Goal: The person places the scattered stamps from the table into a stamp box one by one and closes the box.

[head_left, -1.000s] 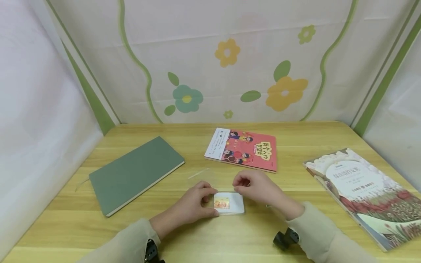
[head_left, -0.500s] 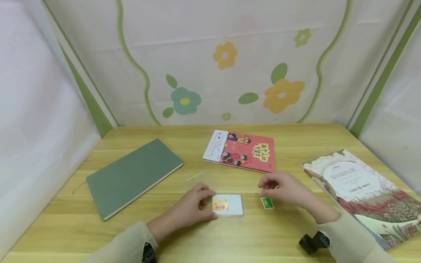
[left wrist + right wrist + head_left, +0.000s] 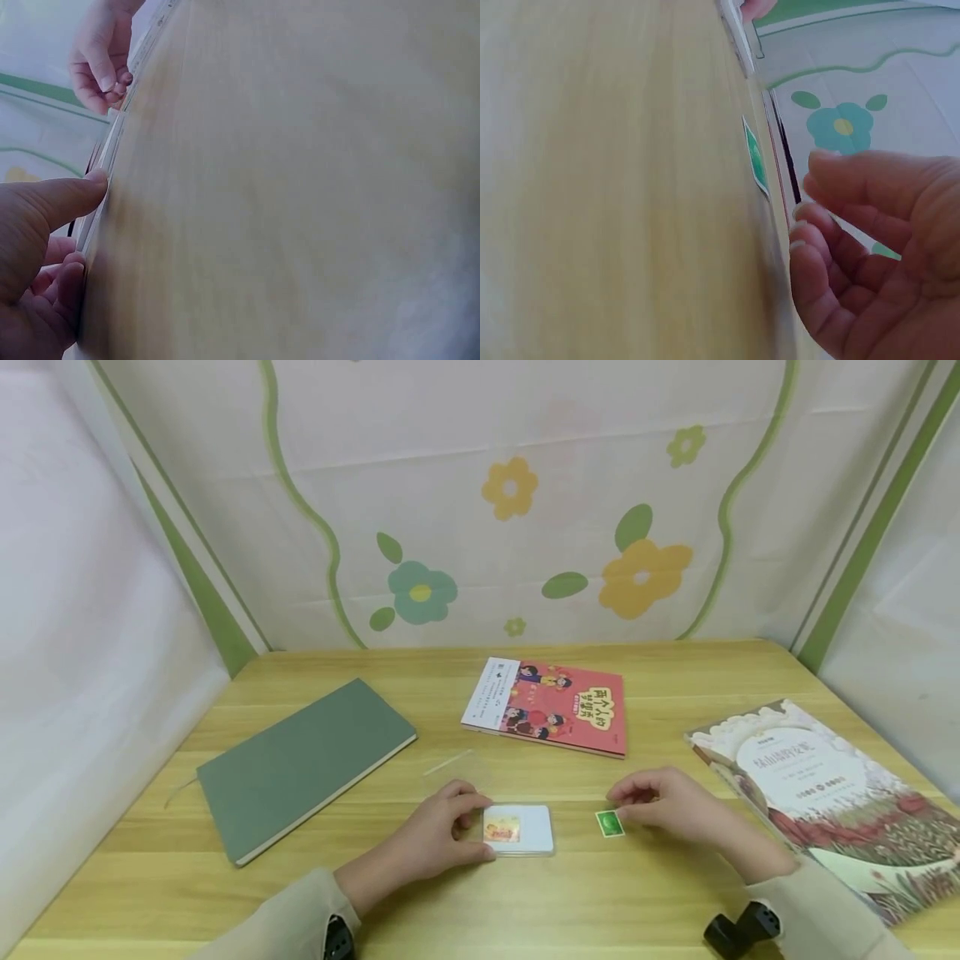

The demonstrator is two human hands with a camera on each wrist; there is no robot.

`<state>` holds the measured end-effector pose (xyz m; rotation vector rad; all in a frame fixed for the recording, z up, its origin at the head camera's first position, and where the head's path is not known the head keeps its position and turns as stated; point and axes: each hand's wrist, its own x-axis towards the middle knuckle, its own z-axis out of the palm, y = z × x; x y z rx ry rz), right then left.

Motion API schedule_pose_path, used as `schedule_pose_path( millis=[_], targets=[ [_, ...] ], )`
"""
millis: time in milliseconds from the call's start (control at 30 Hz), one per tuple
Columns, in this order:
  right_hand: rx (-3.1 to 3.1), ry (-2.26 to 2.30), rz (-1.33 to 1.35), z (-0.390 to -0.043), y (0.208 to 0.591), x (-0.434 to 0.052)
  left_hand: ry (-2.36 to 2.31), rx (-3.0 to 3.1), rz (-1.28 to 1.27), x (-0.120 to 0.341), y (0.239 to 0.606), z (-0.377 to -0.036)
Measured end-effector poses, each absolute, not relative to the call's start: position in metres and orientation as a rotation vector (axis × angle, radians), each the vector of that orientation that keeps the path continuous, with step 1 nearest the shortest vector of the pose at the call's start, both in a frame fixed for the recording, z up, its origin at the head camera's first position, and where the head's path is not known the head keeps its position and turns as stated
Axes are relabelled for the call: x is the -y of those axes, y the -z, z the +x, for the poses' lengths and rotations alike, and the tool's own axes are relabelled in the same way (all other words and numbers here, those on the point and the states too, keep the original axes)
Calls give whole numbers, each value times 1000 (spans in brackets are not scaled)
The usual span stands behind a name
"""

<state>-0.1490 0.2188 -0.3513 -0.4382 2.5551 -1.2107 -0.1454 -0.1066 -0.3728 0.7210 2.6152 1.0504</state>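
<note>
My left hand (image 3: 431,835) grips the left end of a small white rounded-corner card (image 3: 536,829) between thumb and fingers. On the card's left half is a small yellow-and-red picture (image 3: 502,828), like a stamp. From the side, in the left wrist view, the card (image 3: 94,217) shows as a thin pale edge by the thumb. A green stamp (image 3: 610,823) with a white border lies right of the card. My right hand (image 3: 671,806) is just beside it, fingers loosely bent and thumb tip near its right edge. In the right wrist view the stamp (image 3: 755,159) has a slightly raised corner.
A dark green notebook (image 3: 307,768) with a ribbon lies at the left. Behind the card are a red book (image 3: 570,706) and a clear plastic piece (image 3: 450,762). A larger flower-covered book (image 3: 825,802) lies at the right, all on the wooden table (image 3: 375,902).
My right hand has moved right, away from the card, and let go of the green stamp, which came into view on the table. My left hand has stayed at the card.
</note>
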Motion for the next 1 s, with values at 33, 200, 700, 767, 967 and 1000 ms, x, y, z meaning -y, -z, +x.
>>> schedule_pose_path(
  millis=[33,200,700,767,967,1000],
  targets=[
    [-2551,1211,-425,-149,353,-219,-1051,-2617,728,107,373,-146],
    [-2561,1215,-381,-148,358,-217,-1045,-2614,725,106,374,-146],
    [-2631,1225,-318,-151,366,-211,-1076,-2621,715,110,373,-145],
    [-2633,1220,-324,-152,367,-213,-1089,-2614,716,109,373,-145],
    [-2611,1238,-315,-151,369,-215,-1093,-2613,722,108,373,-144],
    [-2610,1245,-307,-151,369,-215,-1090,-2614,723,108,373,-144]
  ],
)
